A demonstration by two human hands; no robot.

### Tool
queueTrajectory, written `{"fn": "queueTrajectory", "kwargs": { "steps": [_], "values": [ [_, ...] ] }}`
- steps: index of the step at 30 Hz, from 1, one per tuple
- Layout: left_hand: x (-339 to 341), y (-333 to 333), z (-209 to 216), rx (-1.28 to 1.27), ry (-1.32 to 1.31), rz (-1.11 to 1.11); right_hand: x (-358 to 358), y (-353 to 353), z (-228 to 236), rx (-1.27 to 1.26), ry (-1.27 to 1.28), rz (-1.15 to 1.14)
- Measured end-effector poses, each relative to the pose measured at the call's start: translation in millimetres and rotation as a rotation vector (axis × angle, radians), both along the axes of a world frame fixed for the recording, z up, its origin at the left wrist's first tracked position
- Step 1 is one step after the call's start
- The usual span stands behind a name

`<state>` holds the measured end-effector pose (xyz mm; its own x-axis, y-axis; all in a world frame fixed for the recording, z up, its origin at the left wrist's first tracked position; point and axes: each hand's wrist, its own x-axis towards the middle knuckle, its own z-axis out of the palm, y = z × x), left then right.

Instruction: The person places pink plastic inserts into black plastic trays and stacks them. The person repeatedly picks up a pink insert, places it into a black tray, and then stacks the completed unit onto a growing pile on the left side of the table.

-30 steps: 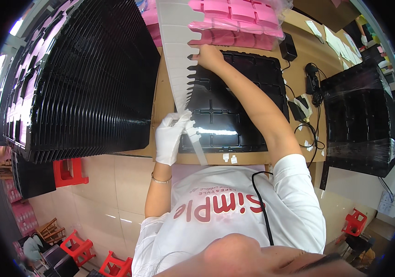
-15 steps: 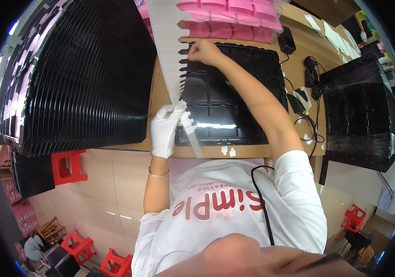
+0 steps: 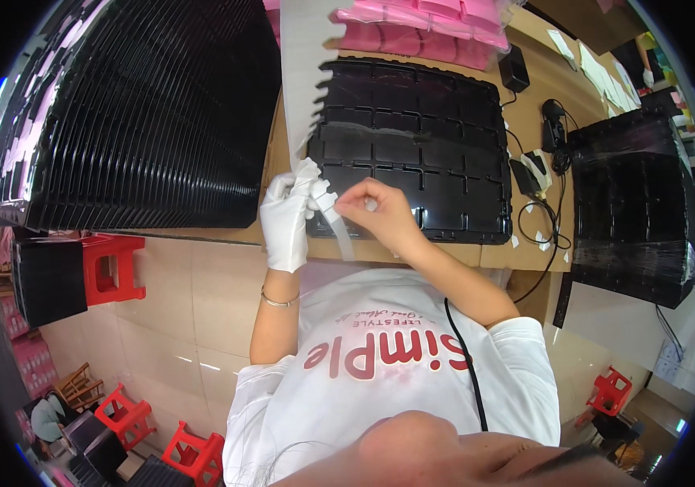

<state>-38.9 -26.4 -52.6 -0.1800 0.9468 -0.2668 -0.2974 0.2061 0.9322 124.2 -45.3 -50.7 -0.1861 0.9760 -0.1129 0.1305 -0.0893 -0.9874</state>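
Note:
My left hand (image 3: pixel 284 223), in a white glove, is closed around a strip of white notched stickers on pale backing (image 3: pixel 305 81). The strip runs up from the hand past the far table edge, and its short tail hangs below the fingers. My bare right hand (image 3: pixel 384 213) pinches at a small white tab on the strip's lower end, right beside the glove. Under and behind my hands lies a black plastic tray (image 3: pixel 453 178) with ribbed compartments. A glossy clear band seems to cross its surface.
A tall stack of black trays (image 3: pixel 161 122) stands at the left. Pink packs in clear film (image 3: pixel 420 36) lie at the back. Black cables (image 3: pixel 554 227) and a black adapter (image 3: pixel 514 69) sit on the right of the table (image 3: pixel 526 105). Film-wrapped black trays (image 3: pixel 636 211) stand farther right. Red stools (image 3: pixel 112 268) are on the floor.
My right hand has come down from the tray's far left corner to the strip's lower end near my left hand. My left hand keeps its hold on the strip.

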Motion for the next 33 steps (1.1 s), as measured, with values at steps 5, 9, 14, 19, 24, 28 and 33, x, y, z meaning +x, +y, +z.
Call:
{"fn": "queueTrajectory", "kwargs": {
  "steps": [5,9,14,19,24,28,33],
  "values": [
    [-5,-8,18,-0.057,0.136,-0.135,-4,-11,-8,0.071,-0.026,-0.036],
    [-12,-13,12,-0.032,0.132,-0.246,-5,-18,-4,0.127,-0.001,-0.070],
    [-2,-19,11,-0.028,0.010,-0.126,-9,-27,-2,0.281,-0.034,-0.140],
    [-12,-26,-1,-0.005,0.067,-0.022,-5,-25,-4,0.760,-0.168,-0.052],
    [-31,-37,3,-0.091,0.229,0.007,16,27,12,0.391,-0.298,0.112],
    [-29,-40,-8,-0.135,0.196,0.002,7,47,-10,0.367,-0.472,0.321],
    [-25,-39,-8,-0.140,0.144,-0.089,0,50,-10,0.398,-0.686,0.288]
  ]
}}
